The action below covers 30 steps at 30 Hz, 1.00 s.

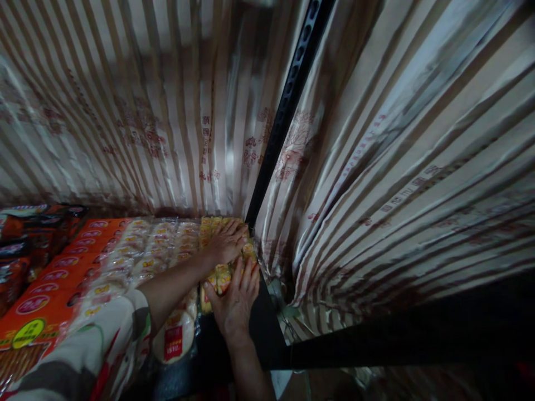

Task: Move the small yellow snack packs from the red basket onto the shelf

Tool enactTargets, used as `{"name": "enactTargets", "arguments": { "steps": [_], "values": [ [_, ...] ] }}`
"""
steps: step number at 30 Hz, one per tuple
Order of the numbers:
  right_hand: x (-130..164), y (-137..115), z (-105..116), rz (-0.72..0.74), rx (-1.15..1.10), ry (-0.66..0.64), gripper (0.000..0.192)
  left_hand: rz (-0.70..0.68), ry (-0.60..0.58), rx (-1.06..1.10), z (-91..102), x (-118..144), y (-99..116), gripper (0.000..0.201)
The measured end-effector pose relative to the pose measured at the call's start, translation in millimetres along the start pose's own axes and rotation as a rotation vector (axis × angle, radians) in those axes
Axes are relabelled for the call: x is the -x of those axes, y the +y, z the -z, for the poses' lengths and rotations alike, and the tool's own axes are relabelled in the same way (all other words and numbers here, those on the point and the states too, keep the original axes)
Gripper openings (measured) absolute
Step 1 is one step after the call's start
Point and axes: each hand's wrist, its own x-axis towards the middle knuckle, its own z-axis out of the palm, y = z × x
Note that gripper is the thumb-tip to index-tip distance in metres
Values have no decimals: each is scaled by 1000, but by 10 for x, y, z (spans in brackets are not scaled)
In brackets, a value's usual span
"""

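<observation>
Rows of small yellow packets (223, 279) fill the right end of a dark shelf (267, 323). My left hand (228, 242) lies flat over the far packets, its fingers stretched toward the shelf's corner post. Nearer to me, my right hand (237, 303) rests against the front packets with thumb and fingers spread, and I see nothing lifted in it. Just left of the yellow packets are clear-wrapped round white pieces (179, 334), the front one bearing a red label. My left forearm passes over these wrapped rows and hides part of them.
Orange packs (54, 273) stand in rows further left, beside dark and orange bags (37, 234). A black perforated post (284, 117) rises at the shelf's back corner. Striped, printed sheeting (175, 111) hangs behind and to the right. A dark beam (376, 334) runs rightward.
</observation>
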Motion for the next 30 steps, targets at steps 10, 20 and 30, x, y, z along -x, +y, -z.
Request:
{"name": "enactTargets", "arguments": {
  "steps": [10, 20, 30],
  "values": [
    [-290, 67, 239, -89, -206, 47, 64, -16, -40, -64, 240, 261, -103, 52],
    [-480, 247, 257, -224, -394, -16, 62, -7, -92, -105, 340, 680, 133, 57],
    [-557, 348, 190, -215, -462, -29, 57, -10, 14, -88, 35, 1363, 702, 65]
  ]
}}
